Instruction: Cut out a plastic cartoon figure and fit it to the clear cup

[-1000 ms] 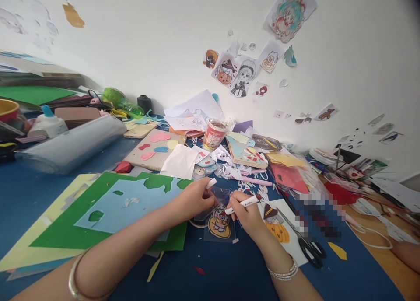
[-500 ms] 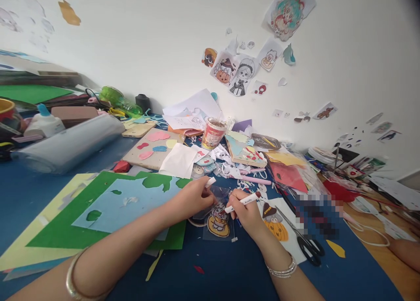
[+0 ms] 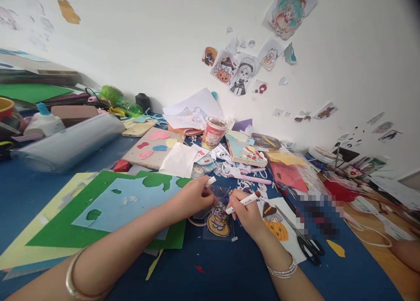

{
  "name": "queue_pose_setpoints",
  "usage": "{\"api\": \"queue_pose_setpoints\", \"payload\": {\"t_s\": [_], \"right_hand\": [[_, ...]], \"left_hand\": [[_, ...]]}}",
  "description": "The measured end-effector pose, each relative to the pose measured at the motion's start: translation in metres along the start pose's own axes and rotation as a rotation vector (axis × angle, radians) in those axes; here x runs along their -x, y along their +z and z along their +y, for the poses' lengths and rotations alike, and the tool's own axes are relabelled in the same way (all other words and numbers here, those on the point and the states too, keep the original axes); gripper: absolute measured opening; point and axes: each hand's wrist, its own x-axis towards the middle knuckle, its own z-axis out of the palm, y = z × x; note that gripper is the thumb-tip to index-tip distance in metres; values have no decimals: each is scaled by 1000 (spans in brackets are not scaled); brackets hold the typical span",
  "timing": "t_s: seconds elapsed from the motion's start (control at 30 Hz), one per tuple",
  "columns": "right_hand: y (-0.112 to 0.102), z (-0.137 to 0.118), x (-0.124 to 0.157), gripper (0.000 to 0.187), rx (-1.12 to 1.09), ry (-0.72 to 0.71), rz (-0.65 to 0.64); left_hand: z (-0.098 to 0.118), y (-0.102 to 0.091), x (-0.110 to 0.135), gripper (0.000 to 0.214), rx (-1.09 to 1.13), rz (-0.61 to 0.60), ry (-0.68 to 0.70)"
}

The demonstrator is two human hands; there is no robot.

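Plainly, the centre of it all was a clear film (image 3: 218, 225), glossy and slightly bowed, printed with a small cartoon figure in orange and yellow. It lay on the blue table (image 3: 223, 274), near the front edge and between the two hands.

The right hand (image 3: 247, 213) was closed in a writing grip round a white marker (image 3: 244, 201), a slim smooth barrel with a dark red end, slanted down so its tip met the film. The left hand (image 3: 193, 198) had its fingers curled tight on the film's left edge, and a stubby white cap (image 3: 211, 181) poked out from between them. A beaded bracelet (image 3: 284, 270) sat on the right wrist and a plain metal bangle (image 3: 70, 277) on the left.

Just right of the film lay a pumpkin cut-out (image 3: 275, 229) on white paper, and beyond that black-handled scissors (image 3: 306, 246). To the left, a matte green sheet (image 3: 65, 231) carried a pale blue sheet (image 3: 121, 204) with ragged holes. Farther off stood a paper cup (image 3: 213, 133) among curly white offcuts, with a pink pen (image 3: 254, 180) lying flat near it.
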Motion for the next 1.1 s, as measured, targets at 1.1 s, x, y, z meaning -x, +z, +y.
{"api": "queue_pose_setpoints", "payload": {"t_s": [1.1], "right_hand": [[-29,-12,7,16,326,-194,312]], "left_hand": [[-3,-7,-4,14,320,22,-141]]}}
